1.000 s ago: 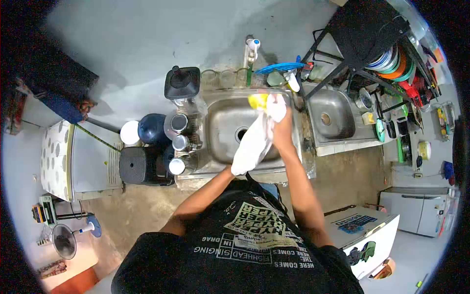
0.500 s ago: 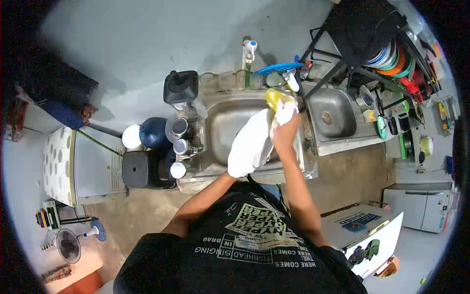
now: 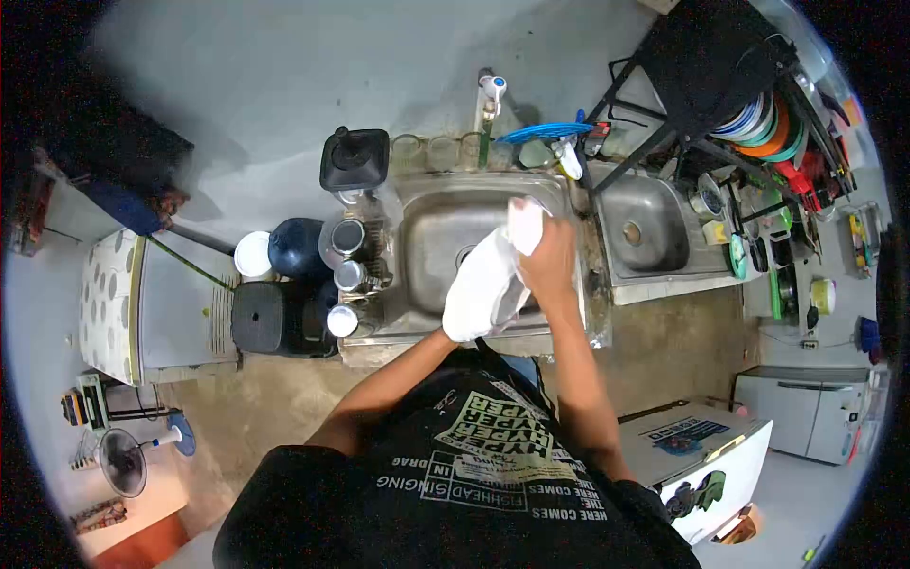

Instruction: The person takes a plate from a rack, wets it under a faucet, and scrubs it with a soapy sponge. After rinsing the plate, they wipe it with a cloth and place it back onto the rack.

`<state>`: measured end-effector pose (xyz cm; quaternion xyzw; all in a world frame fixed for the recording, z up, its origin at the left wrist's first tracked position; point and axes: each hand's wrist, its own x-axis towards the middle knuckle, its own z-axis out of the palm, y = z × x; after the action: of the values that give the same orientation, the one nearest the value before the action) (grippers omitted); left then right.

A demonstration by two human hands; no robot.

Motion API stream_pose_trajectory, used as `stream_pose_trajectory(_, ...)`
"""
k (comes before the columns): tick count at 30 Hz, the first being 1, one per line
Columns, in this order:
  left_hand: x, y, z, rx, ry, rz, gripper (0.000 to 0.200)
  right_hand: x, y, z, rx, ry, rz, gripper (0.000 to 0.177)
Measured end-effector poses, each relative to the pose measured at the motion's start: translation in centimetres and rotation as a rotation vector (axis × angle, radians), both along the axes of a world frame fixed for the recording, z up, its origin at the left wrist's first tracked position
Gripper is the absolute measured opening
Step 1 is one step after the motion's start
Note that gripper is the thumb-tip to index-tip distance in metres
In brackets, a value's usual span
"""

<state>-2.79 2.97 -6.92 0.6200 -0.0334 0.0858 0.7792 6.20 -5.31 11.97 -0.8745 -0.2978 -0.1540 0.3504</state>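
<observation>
A white cloth (image 3: 482, 289) is bunched in the air over the large sink basin (image 3: 431, 213). My right hand (image 3: 553, 256) is closed round the cloth's upper end, and a pinkish tip of the bundle sticks out above the fingers. At the lower left end, my left wrist (image 3: 442, 343) goes under the cloth, which covers that hand and its fingers. Whatever the cloth may be wrapped around is hidden.
Glass jars (image 3: 349, 276) and a black-lidded container (image 3: 354, 159) line the sink's left side. Behind it are the faucet (image 3: 492, 90), drinking glasses (image 3: 442, 152) and a blue plate (image 3: 545, 133). A black rack (image 3: 706, 71) with plates overhangs the smaller basin (image 3: 654, 247).
The yellow-green item that showed at the cloth's upper end is out of sight now. My right hand has shifted slightly down, with its back turned more upward. My left arm has hardly moved.
</observation>
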Motion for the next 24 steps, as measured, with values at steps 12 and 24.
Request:
stream_pose_trajectory(12, 0.3, 2.0, 0.7, -0.378, 0.127, -0.061, 0.054, -7.4, 3.3, -4.8, -0.548, -0.151, 0.361, 0.011)
stream_pose_trajectory(24, 2.8, 2.0, -0.4, -1.449, 0.181, -0.83, 0.07, -1.1, -2.4, -7.2, 0.164, 0.002, 0.148, 0.053)
